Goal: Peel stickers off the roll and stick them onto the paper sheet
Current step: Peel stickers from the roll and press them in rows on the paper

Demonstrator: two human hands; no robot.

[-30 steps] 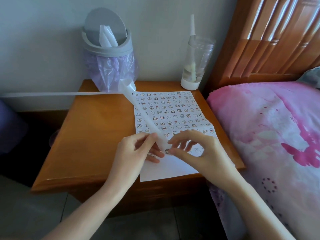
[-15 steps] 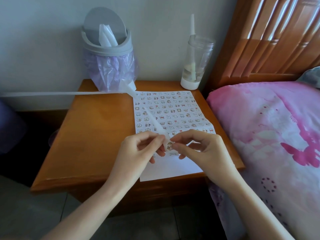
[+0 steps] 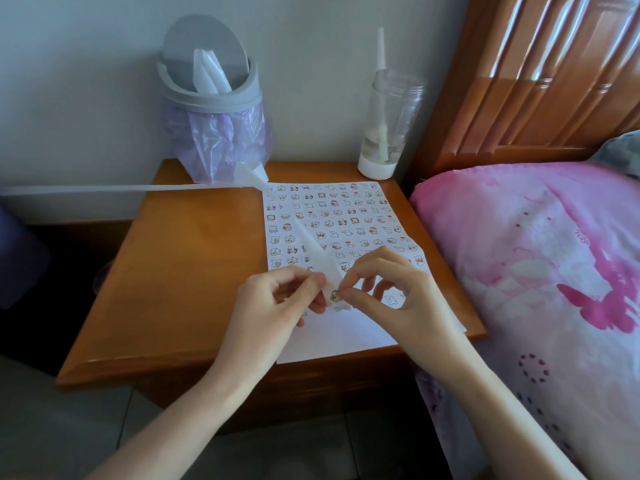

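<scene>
One sticker strip (image 3: 316,255), lengthwise toward far-left.

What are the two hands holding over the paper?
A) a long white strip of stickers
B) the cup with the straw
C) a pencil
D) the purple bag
A: the left hand and the right hand both pinch the near end of the white sticker strip, just above the paper sheet.

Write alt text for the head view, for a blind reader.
The left hand pinches a white sticker strip while the right hand pinches a sticker on it, above a sticker-covered paper sheet on a wooden nightstand.
</scene>
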